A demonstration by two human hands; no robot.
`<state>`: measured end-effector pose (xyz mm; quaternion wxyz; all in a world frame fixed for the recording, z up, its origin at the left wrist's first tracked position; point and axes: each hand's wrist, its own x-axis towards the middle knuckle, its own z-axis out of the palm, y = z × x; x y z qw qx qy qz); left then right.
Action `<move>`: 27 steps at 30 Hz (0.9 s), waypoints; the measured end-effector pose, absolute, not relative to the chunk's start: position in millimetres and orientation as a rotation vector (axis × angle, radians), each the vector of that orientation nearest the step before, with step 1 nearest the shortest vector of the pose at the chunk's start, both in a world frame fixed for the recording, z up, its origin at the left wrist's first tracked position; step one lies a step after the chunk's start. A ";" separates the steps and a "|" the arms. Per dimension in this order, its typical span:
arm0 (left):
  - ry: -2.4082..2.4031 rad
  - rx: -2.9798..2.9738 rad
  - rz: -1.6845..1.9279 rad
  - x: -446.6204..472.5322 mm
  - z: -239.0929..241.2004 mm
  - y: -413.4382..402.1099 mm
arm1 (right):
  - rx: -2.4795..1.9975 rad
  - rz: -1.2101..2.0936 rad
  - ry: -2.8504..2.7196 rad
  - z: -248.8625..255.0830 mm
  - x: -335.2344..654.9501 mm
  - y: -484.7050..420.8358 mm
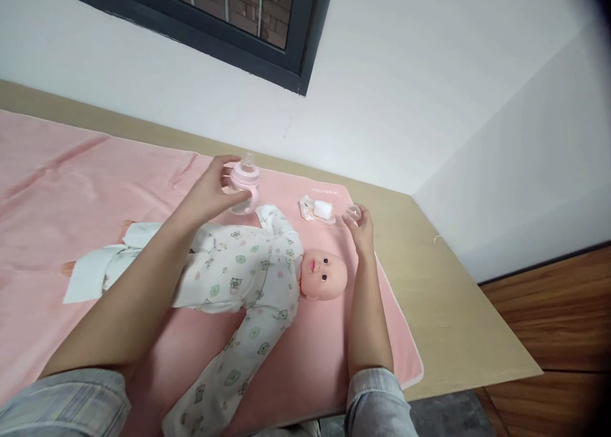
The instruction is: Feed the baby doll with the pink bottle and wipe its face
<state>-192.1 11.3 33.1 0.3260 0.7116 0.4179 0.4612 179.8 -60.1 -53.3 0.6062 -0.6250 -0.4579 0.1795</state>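
A baby doll (267, 271) in a white patterned sleepsuit lies on a pink blanket (71, 182), its head (323, 275) toward the right. My left hand (212, 192) is wrapped round a pink baby bottle (244, 184) with a clear teat, held above the doll's raised arm. My right hand (361, 226) pinches a small clear bottle cap (354, 212) just beyond the doll's head, near the blanket's far right edge.
A small white pack (317, 209) lies on the blanket between my hands. The blanket covers a tan wooden table (453, 310) set against a white wall, under a dark-framed window (229, 23). Wooden floor (554, 335) shows past the table's right edge.
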 end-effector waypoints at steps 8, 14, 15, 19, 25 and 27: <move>1.000 2.264 0.960 -144.6 51.8 -65.9 | -1.034 0.453 -1.327 44.2 77.7 -112.6; 1.043 2.389 0.911 -131.4 47.4 -81.2 | -1.044 0.466 -1.497 49.8 49.6 -128.8; 1.051 2.389 0.925 -131.1 46.8 -81.3 | -1.053 0.474 -1.532 48.9 48.6 -128.7; 1.019 2.370 0.982 -132.7 46.3 -82.2 | -1.076 0.566 -1.597 46.1 42.9 -128.1; 0.950 2.337 1.055 -133.5 48.3 -87.8 | -1.018 0.729 -1.567 46.8 35.3 -131.6; 0.947 2.351 1.072 -133.1 48.3 -89.0 | -1.016 0.733 -1.558 47.6 34.7 -132.7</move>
